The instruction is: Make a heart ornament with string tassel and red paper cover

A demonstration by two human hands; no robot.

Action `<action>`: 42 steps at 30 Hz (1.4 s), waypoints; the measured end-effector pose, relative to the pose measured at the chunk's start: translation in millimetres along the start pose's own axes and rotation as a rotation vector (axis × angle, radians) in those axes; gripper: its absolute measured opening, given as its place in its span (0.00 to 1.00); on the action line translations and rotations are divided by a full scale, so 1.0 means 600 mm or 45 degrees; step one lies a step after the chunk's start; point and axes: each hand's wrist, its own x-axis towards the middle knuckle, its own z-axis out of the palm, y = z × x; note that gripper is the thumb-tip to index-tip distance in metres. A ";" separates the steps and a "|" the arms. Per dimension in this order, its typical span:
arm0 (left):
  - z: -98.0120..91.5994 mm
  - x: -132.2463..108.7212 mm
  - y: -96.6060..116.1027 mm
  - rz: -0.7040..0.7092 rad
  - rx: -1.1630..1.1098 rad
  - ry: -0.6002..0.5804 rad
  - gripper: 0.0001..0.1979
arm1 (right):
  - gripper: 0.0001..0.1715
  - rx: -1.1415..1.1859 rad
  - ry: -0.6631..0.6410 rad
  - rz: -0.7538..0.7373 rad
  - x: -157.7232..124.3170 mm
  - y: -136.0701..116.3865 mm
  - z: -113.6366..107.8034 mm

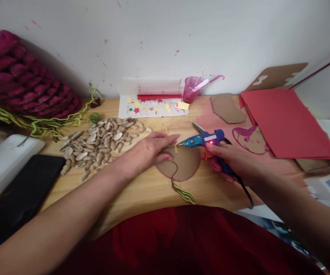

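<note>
My right hand [225, 158] grips a blue hot glue gun [203, 139] with a glowing red light and an orange trigger. The metal tip of the gun points left, at the upper edge of a round brown cardboard piece [188, 164]. Across that edge lies a short yellow yarn strand [175, 148], close by the tip. My left hand [157, 149] rests at the upper left of the cardboard, fingers stretched out and thumb apart from them. A dark thread on the cardboard leads down to a green yarn tassel [184, 194]. Behind the gun, a pointed metal blade [198, 127] shows.
Peanut shells [102, 143] are heaped on the left, near a black phone [21, 198]. Stickers [150, 107] and a pink cup [192, 89] stand along the wall. Red sheets [291, 122] and a painted cardboard heart [251, 140] lie right. The gun's black cord [245, 189] hangs forward.
</note>
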 end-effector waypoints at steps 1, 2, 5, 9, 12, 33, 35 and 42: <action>0.000 0.000 0.000 0.002 0.000 -0.001 0.28 | 0.19 -0.006 0.000 0.004 0.001 -0.001 0.001; 0.000 0.000 -0.001 0.003 -0.001 0.001 0.28 | 0.19 -0.010 -0.003 0.008 0.001 -0.001 0.002; 0.000 -0.001 -0.001 0.010 0.002 0.017 0.28 | 0.19 -0.023 -0.013 0.004 0.001 -0.003 0.004; -0.001 -0.001 0.000 0.019 0.000 0.026 0.28 | 0.20 -0.068 -0.026 -0.019 0.001 -0.005 0.004; -0.001 -0.001 -0.001 0.015 -0.017 0.022 0.29 | 0.20 -0.094 -0.020 -0.050 -0.001 -0.007 0.002; -0.004 0.000 0.003 0.034 -0.019 0.028 0.28 | 0.19 -0.098 0.008 -0.059 -0.009 -0.014 0.002; -0.004 0.000 0.003 0.038 -0.015 0.028 0.28 | 0.19 -0.085 -0.017 -0.050 -0.007 -0.013 0.003; -0.003 0.001 0.001 0.032 -0.008 0.004 0.28 | 0.21 0.023 -0.018 0.022 -0.003 0.007 0.002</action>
